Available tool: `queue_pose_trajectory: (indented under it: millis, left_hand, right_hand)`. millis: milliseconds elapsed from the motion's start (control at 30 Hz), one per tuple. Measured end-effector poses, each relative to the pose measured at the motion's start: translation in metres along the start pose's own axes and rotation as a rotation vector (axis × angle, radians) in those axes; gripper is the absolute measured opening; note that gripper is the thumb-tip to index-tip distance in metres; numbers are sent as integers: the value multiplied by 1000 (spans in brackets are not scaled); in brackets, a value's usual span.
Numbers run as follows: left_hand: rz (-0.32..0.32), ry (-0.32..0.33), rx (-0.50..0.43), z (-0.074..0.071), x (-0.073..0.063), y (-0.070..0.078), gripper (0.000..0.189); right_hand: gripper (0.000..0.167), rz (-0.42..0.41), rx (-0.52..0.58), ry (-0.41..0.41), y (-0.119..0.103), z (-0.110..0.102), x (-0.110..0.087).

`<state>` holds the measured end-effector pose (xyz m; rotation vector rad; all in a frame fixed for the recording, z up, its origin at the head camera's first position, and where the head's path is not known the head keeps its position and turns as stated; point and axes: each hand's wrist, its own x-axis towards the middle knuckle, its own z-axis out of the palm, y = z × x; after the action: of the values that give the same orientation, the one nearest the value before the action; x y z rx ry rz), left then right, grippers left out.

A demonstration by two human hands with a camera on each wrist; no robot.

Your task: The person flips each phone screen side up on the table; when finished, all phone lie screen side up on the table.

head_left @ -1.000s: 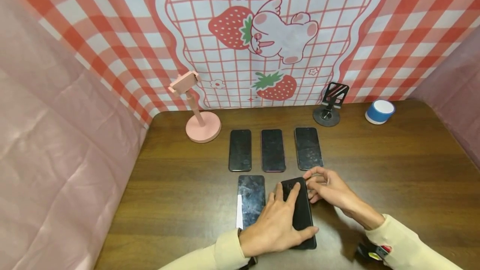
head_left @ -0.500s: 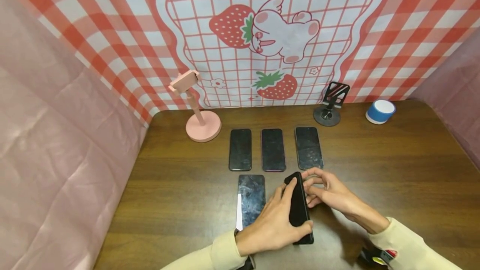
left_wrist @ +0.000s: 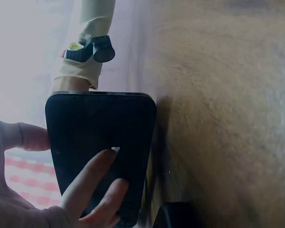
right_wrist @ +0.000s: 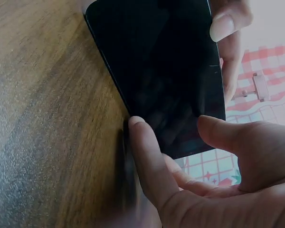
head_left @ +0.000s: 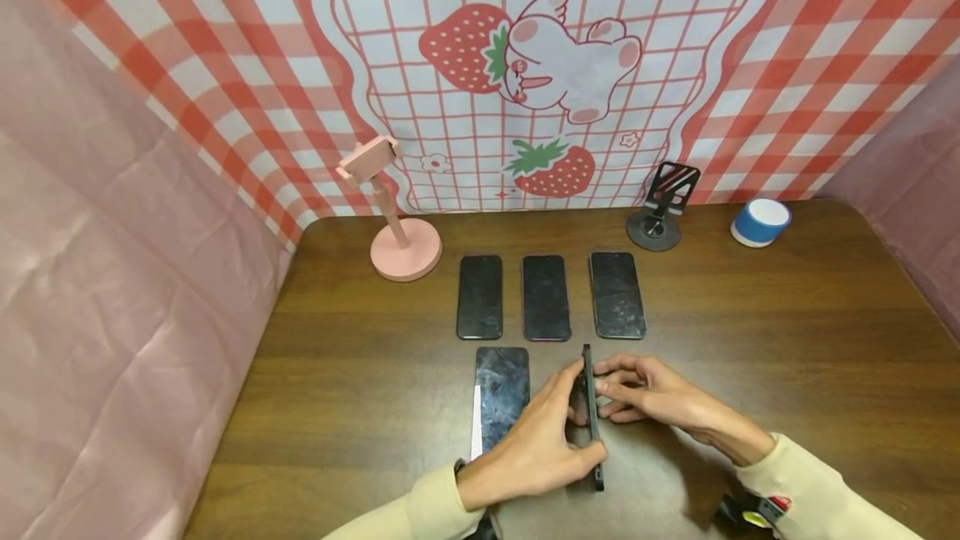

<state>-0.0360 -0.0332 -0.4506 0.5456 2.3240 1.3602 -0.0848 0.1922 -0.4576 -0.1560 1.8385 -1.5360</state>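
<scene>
A black smartphone (head_left: 592, 423) stands on its long edge, nearly edge-on in the head view. My left hand (head_left: 536, 444) grips it from the left, thumb along the upper edge and fingers spread over the dark back (left_wrist: 99, 121), seen in the left wrist view. From the right, my right hand (head_left: 652, 390) holds its far end with curved fingers. In the right wrist view the thumb lies on the black screen (right_wrist: 156, 61) and the index fingertip is at the lower edge. Another smartphone (head_left: 502, 394) lies beside my left wrist, partly covered by it.
Three smartphones lie in a row beyond my hands: left (head_left: 480, 297), middle (head_left: 546, 297) and right (head_left: 617, 295). A pink phone stand (head_left: 406, 249), a black phone stand (head_left: 653, 230) and a blue-and-white cylinder (head_left: 760, 224) stand along the back of the wooden table (head_left: 787, 315).
The smartphone has turned from flat, back up, to upright on its long edge, its screen facing right. Both hands have shifted slightly left with it.
</scene>
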Motion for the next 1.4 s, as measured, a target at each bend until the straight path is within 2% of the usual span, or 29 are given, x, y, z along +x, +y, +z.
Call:
queue_pose_trajectory:
  millis: [233,400,567,733,900,1067,1267,1400]
  left_hand:
    - [23,-3,-94,-7,1,-3,88]
    - [-13,-8,-209,-9,1,-6,95]
    - [-27,-9,-254,-10,0,-9,98]
    - [-37,4,-229,-13,1,-12,95]
    - [-60,14,-228,-17,3,-13,93]
    - [-54,21,-192,-18,5,-14,92]
    - [-51,27,-51,-18,7,-14,92]
    - [-60,24,29,-17,8,-13,91]
  right_hand:
    - [60,2,-86,52,-1,2,0]
    - [66,20,-163,125,-5,4,0]
    - [66,0,-213,212,-7,9,1]
    - [65,-4,-266,272,-7,11,0]
    - [68,19,-373,332,-7,11,1]
    - [65,25,-485,386,-6,12,1]
    - [60,-24,-603,441,-5,10,2]
    - [57,-35,-602,454,-4,10,2]
